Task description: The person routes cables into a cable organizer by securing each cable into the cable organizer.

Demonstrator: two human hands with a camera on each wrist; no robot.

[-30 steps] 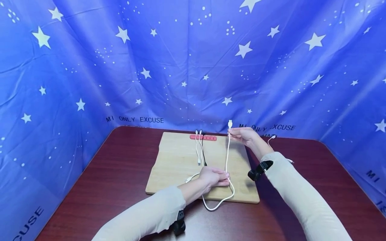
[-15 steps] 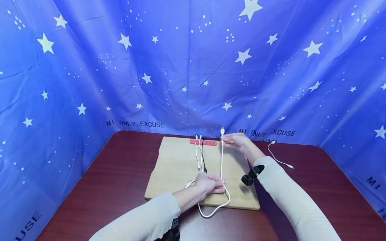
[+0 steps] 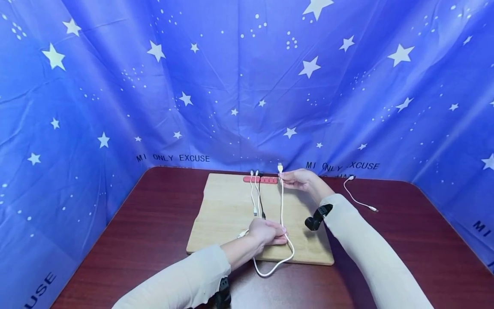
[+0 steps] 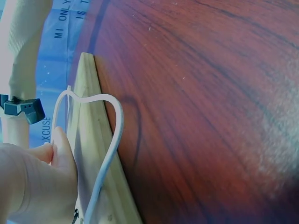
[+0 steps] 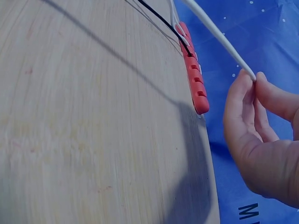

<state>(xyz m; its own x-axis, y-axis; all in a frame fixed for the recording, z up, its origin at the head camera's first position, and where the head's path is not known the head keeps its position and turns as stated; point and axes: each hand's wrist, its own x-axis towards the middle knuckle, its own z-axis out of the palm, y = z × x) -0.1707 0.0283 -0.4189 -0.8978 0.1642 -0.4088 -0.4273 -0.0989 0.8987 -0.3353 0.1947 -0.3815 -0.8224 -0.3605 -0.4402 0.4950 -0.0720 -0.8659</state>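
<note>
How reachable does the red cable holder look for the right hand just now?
Probably yes: the right hand is close to the red cable holder, with nothing visible between them, though its grip is taken up pinching the white cable.

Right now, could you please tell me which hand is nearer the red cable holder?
The right hand: it is just past the right end of the cable holder; the left hand is over the near part of the board.

Two hands (image 3: 265,232), two wrist cameras (image 3: 318,217), one table (image 3: 143,214), one board (image 3: 227,206), one red holder (image 5: 194,73), one black cable (image 5: 161,17) and apparently four white cables (image 3: 282,201), some partly hidden, were visible.
</note>
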